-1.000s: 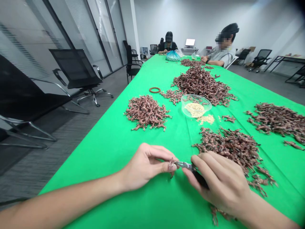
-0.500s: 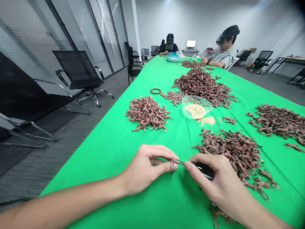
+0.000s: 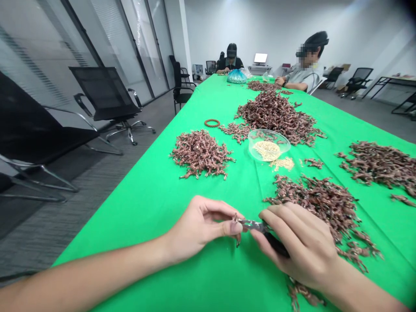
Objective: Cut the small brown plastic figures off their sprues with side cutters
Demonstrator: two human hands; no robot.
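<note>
My left hand [image 3: 204,229] pinches a small brown figurine [image 3: 238,239] between thumb and fingertips, its thin legs sticking out above and below. From the right, the metal jaws of a pair of pliers [image 3: 255,225] meet the figurine at the left fingertips. My right hand [image 3: 299,242] is wrapped round the black handles of the pliers. What the jaw tips grip is hidden by my left thumb. Just beyond the right hand lies a heap of similar brown figurines [image 3: 325,203], and a few loose ones [image 3: 303,294] lie under the right wrist.
A rounder figurine pile [image 3: 201,154] lies ahead on the green cloth [image 3: 146,195]. Behind a clear bowl [image 3: 286,149] of small pale gold bits rises a large heap [image 3: 276,115]. Another pile [image 3: 383,164] lies right. Two people [image 3: 307,71] sit farther along the table.
My right hand has rolled over, so the flat side of the pliers' jaws now shows. The figurine's lower end hangs more visibly below my left thumb. The left hand stays nearly in place.
</note>
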